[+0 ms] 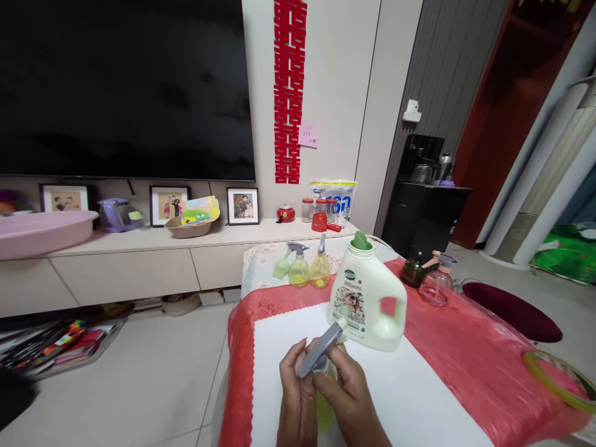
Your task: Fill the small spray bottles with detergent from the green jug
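A small spray bottle with yellow-green liquid (325, 406) stands upright between my hands near the table's front. Its grey spray head (321, 349) points up and to the right, with a pale nozzle tip. My left hand (297, 391) is wrapped round the left side of the bottle, its fingers curled by the spray head. My right hand (347, 388) grips the bottle's neck from the right, the thumb across the front. Just behind stands a large pale green detergent jug (372, 285), its mouth holding a green cap piece (360, 241).
A white mat (410, 397) lies on the red table cover (470, 347). Two yellow spray bottles (299, 272) and a light green item (280, 268) stand behind. A pink bottle (436, 287) and a dark green bottle (412, 272) are at right, a yellow tape roll (535, 372) at the far right edge.
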Demonstrator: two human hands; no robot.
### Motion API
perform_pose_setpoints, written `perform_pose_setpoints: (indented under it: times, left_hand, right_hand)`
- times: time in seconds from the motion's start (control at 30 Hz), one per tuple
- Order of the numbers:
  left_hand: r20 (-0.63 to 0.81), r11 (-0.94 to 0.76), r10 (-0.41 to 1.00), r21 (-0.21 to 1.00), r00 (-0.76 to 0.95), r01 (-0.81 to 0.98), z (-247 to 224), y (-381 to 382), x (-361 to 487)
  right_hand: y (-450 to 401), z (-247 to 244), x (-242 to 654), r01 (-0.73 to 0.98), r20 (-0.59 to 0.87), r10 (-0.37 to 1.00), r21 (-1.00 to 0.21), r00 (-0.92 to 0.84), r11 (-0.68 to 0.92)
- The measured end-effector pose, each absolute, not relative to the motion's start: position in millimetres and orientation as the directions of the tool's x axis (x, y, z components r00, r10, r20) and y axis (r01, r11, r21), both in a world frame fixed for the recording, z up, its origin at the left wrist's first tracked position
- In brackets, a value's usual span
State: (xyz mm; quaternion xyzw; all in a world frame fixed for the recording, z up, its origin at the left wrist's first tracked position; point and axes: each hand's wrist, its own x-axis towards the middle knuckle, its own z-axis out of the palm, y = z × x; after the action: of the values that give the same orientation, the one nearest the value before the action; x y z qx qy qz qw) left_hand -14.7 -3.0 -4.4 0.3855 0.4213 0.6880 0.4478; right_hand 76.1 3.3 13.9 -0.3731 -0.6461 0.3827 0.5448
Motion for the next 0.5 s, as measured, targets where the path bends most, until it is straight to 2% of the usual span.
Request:
perform_pose_setpoints:
  times: [0.13, 0.3, 0.4, 0.5]
  left_hand:
    - [0.136, -0.224, 0.945, 0.931, -0.297, -0.289, 0, -10, -14]
    - [0.134, -0.187, 0.969, 0.946, -0.207, -0.266, -8, -11, -18]
    - [0.168, -0.195, 0.974, 0.964, -0.154, -0.181, -22, -10, -19]
    - [0.206, -0.207, 0.978, 0.977, -0.03, -0.058, -35, -5, -21]
  right_hand:
    - [1, 14, 75, 0.065, 0.411, 0.903, -0.905, -0.125, 0.421]
    - [1, 16, 82, 0.007, 0.369, 0.916, -0.927, -0.155, 0.374]
    - [2, 18, 88, -0.067, 0.334, 0.926, -0.942, -0.175, 0.328]
    - [1, 18, 93, -0.138, 0.303, 0.933, -0.95, -0.192, 0.28]
